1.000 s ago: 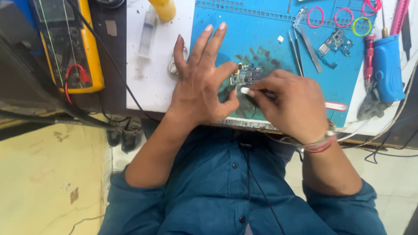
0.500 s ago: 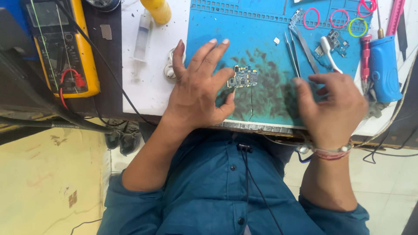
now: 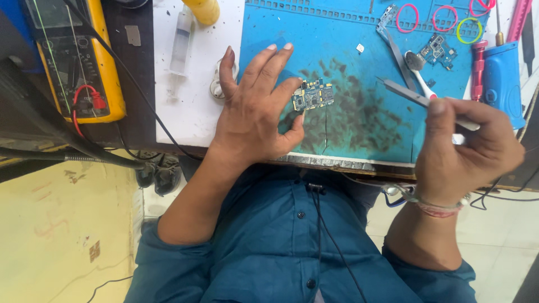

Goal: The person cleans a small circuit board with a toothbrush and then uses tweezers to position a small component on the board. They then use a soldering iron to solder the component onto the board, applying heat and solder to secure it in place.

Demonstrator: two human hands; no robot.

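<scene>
Nearest the person, below the bench edge, is a teal button-up shirt (image 3: 281,247) with a thin black cord running down its front. At about four o'clock the right hand (image 3: 469,151) is lifted off the bench, its fingers curled together and pinched on a pair of slim metal tweezers (image 3: 415,99) whose tip points toward ten o'clock; a thread bracelet sits at that wrist.

At the centre, the left hand (image 3: 255,112) lies flat on the worn blue rubber work mat (image 3: 348,50), fingers spread apart, thumb and forefinger tips pressing against the near-left corner of a small rectangular blue-green circuit board (image 3: 313,95). That board rests on the mat just right of the hand, among dark smudges.

Farther out, at nine o'clock, a yellow-cased multimeter (image 3: 73,62) with red and black leads lies on the dark bench. At eleven o'clock a clear plastic syringe (image 3: 181,47) rests on the white surface, with a yellow cylinder (image 3: 203,8) beyond it. Toward one o'clock lie a second small blue board (image 3: 438,51), a white-handled spoon-shaped tool (image 3: 421,70), and pink and yellow-green elastic rings (image 3: 443,15). At two o'clock stands a blue boxy tool (image 3: 502,78) beside a red-handled driver (image 3: 478,70).
</scene>
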